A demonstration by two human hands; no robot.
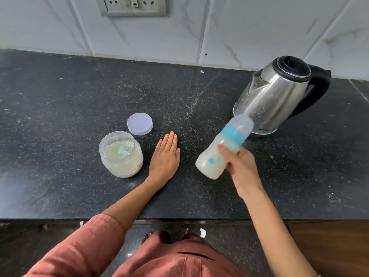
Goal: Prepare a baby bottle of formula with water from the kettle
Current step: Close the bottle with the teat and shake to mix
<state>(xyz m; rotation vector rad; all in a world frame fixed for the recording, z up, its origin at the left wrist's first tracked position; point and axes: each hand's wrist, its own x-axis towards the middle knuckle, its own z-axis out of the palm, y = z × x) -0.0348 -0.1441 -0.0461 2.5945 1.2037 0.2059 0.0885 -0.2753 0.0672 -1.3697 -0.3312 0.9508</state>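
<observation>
My right hand (240, 166) grips a baby bottle (223, 148) with a teal collar and clear cap, held tilted above the counter; it is motion-blurred and holds milky liquid. My left hand (166, 154) lies flat, palm down, on the black counter (60, 116), fingers together, holding nothing. Left of it stands an open clear jar of formula powder (120, 154) with a teal scoop inside. The jar's pale lilac lid (140, 123) lies on the counter just behind it. A steel kettle (277, 94) with a black lid and handle stands at the back right.
A tiled wall (199, 33) with a socket plate (131, 6) rises behind the counter. The counter's front edge runs across the lower frame, with the floor and my feet below it.
</observation>
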